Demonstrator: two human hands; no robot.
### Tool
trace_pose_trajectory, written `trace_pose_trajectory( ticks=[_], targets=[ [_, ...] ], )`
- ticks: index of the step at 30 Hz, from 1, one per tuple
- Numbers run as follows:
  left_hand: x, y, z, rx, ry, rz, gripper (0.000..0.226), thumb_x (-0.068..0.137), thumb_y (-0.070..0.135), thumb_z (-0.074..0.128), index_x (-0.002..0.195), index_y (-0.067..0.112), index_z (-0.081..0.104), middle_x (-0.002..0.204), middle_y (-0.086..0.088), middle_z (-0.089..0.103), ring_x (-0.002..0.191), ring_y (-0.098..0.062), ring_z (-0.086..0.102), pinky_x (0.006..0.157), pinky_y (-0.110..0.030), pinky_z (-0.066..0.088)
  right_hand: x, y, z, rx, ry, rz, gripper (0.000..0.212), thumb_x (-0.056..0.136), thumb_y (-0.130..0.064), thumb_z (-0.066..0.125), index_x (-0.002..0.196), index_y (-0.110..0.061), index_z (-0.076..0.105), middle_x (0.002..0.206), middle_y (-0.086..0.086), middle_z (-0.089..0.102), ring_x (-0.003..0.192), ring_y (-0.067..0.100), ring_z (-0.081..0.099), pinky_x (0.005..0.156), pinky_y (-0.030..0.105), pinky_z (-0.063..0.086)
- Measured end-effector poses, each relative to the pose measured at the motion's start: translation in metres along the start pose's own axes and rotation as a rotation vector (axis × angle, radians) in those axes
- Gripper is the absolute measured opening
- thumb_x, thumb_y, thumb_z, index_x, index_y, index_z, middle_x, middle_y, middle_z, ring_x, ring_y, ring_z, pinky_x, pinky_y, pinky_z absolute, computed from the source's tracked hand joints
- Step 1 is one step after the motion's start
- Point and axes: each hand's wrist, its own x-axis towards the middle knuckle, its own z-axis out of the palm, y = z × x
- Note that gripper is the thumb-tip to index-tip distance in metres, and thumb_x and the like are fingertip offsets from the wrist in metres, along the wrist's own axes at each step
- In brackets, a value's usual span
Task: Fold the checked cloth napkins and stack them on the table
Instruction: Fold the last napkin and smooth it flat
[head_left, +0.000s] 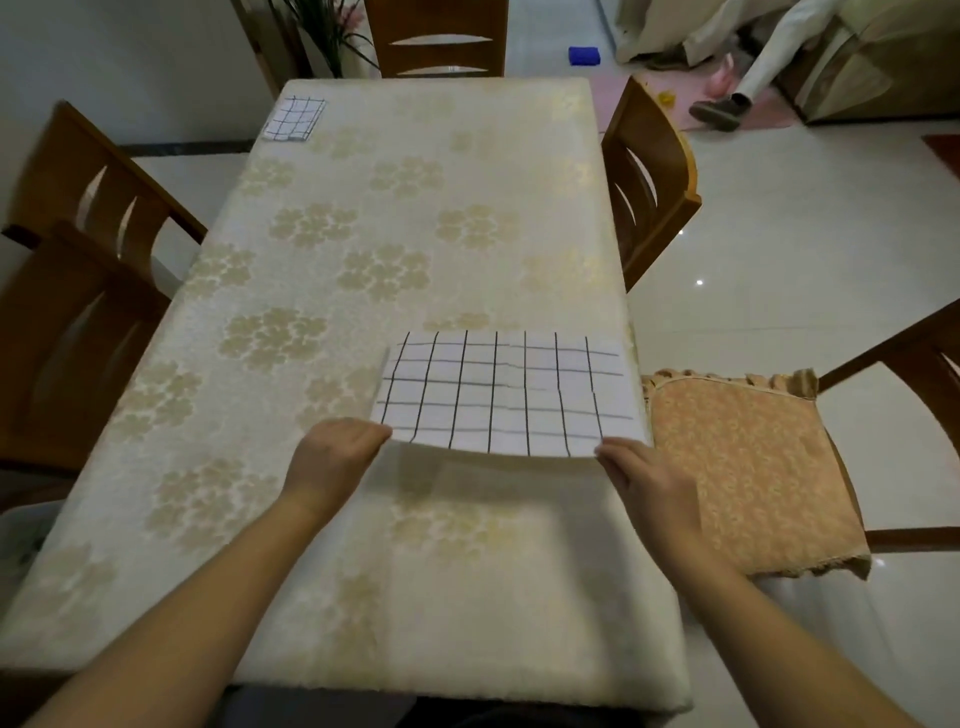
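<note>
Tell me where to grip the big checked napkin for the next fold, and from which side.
Grip the checked napkin at its two near corners, coming from the near edge of the table, as the left hand and right hand do now. That edge is lifted and bowed, so fingers probably slip under; the far edge lies flat.

A home dining room: a long table (415, 218) under a cream floral tablecloth (332, 519), wooden dining chairs (649, 176) around it, one with a cushioned seat pad (753, 467), glossy tiled floor (810, 228), a potted plant (332, 31).
</note>
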Motion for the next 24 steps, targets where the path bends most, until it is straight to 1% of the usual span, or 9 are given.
trace_pose_trajectory(
  ticks=[5,7,8,11,14,15,17,20,24],
  targets=[
    [-0.052,0.020,0.032,-0.042,-0.194,-0.139,0.021,0.064,0.004,0.079,0.082,0.014,0.073,0.075,-0.007,0.070,0.063,-0.029,0.067,0.053,-0.033,0.050,-0.055,0.011,0.025,-0.035,-0.199,0.032,0.014,0.079,-0.019,0.066,0.088,-0.020,0.077,0.096,-0.004,0.076,0.075,0.023,0.072,0.057,0.029,0.054],
    [-0.065,0.027,0.035,-0.057,-0.207,-0.132,0.005,0.073,0.015,0.071,0.078,0.014,0.073,0.074,-0.004,0.070,0.065,-0.028,0.066,0.053,-0.032,0.048,-0.069,0.014,0.027,-0.053,-0.234,0.031,0.015,0.080,-0.021,0.064,0.087,-0.020,0.076,0.094,-0.005,0.075,0.072,0.023,0.071,0.055,0.029,0.053],
    [-0.068,0.030,0.033,-0.069,-0.219,-0.134,0.013,0.078,0.024,0.063,0.076,0.015,0.072,0.074,-0.002,0.069,0.067,-0.028,0.066,0.054,-0.031,0.047,-0.074,0.015,0.027,-0.057,-0.244,0.024,0.016,0.082,-0.025,0.062,0.089,-0.020,0.076,0.093,-0.005,0.075,0.071,0.023,0.070,0.055,0.029,0.052],
    [-0.075,0.035,0.035,-0.065,-0.259,-0.115,0.034,0.081,0.048,0.055,0.085,0.018,0.071,0.089,0.003,0.069,0.085,-0.021,0.062,0.068,-0.033,0.045,-0.077,0.011,0.023,-0.082,-0.243,0.002,0.032,0.085,-0.040,0.056,0.098,-0.017,0.075,0.093,-0.001,0.071,0.074,0.020,0.066,0.057,0.028,0.049],
    [-0.069,0.042,0.038,-0.167,-0.284,-0.147,0.047,0.095,0.057,0.039,0.102,0.020,0.066,0.105,0.003,0.064,0.100,-0.017,0.056,0.084,-0.030,0.039,-0.068,0.003,0.025,-0.075,-0.197,0.028,0.037,0.090,-0.038,0.051,0.104,-0.011,0.073,0.093,0.004,0.068,0.076,0.024,0.064,0.061,0.033,0.048],
    [-0.063,0.045,0.043,-0.191,-0.258,-0.131,0.047,0.098,0.054,0.035,0.104,0.019,0.065,0.106,0.002,0.063,0.101,-0.018,0.056,0.085,-0.028,0.037,-0.062,-0.001,0.028,-0.076,-0.196,0.038,0.037,0.091,-0.036,0.048,0.106,-0.011,0.071,0.095,0.005,0.068,0.078,0.026,0.064,0.065,0.035,0.047],
    [-0.043,0.057,0.053,-0.225,-0.223,-0.081,0.039,0.098,0.043,0.040,0.104,0.015,0.066,0.106,0.000,0.065,0.099,-0.021,0.059,0.085,-0.031,0.043,-0.050,-0.010,0.041,-0.066,-0.215,0.042,0.038,0.092,-0.033,0.045,0.112,-0.011,0.069,0.102,0.005,0.068,0.088,0.027,0.063,0.075,0.036,0.044],
    [-0.010,0.080,0.070,-0.213,-0.260,-0.021,0.036,0.094,0.030,0.042,0.115,0.012,0.066,0.119,-0.005,0.065,0.109,-0.023,0.059,0.091,-0.039,0.050,-0.033,-0.031,0.069,-0.017,-0.317,0.006,0.044,0.094,-0.030,0.039,0.127,-0.010,0.061,0.123,0.008,0.064,0.113,0.027,0.060,0.096,0.037,0.041],
    [0.015,0.098,0.091,-0.098,-0.457,-0.042,0.051,0.096,0.033,0.031,0.138,0.014,0.053,0.145,-0.004,0.050,0.134,-0.022,0.046,0.114,-0.039,0.030,-0.015,-0.054,0.110,-0.007,-0.488,-0.024,0.052,0.097,-0.030,0.033,0.142,-0.008,0.047,0.147,0.008,0.049,0.136,0.026,0.045,0.115,0.038,0.030]
  ],
)
